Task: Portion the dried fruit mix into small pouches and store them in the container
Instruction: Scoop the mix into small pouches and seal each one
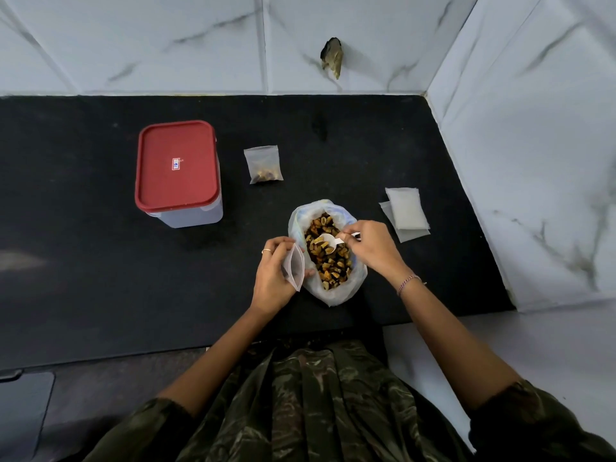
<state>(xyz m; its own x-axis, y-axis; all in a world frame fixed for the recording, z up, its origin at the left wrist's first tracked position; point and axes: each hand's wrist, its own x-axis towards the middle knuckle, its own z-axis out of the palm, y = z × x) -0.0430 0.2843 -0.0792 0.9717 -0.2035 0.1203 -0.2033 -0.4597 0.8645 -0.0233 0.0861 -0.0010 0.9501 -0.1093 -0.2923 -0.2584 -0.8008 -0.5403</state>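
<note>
Clock ref: fruit bag = centre, 12 = far wall.
Fruit bag (297, 225): thin clear plastic, mouth rolled wide, slumped on black counter (83, 261).
Dried fruit mix (333, 266): inside the bag, fills most of it; none seen loose on the counter.
L hand (275, 273): at 9, fingers + thumb pinching an empty zip pouch.
Zip pouch (295, 269): upright, mouth spread, just beside the bag rim.
R hand (370, 248): at 3, fingertips pinching the spoon handle.
Spoon (328, 242): white plastic, bowl over the fruit; load can't be told.
Filled pouch (264, 165): at 11, lying flat, small qty of fruit at its bottom, apart from the container.
Container (178, 171): at 10, clear box w/ red lid on; no pouches in it that I can see.
Spare pouches (406, 213): at 2, flat stack.
Stage (est.): one pouch done, second about to be loaded.
Risk 1: pieces drop between bag rim & pouch; cause = small mouth, held one-handed.
Risk 2: pouch mouth folds shut; cause = limp film, pinch on one side only.
Risk 3: bag tips or spills; cause = soft walls, spoon pushing sideways.
Risk 4: zip won't seal; cause = overfill or fruit in the track.
</note>
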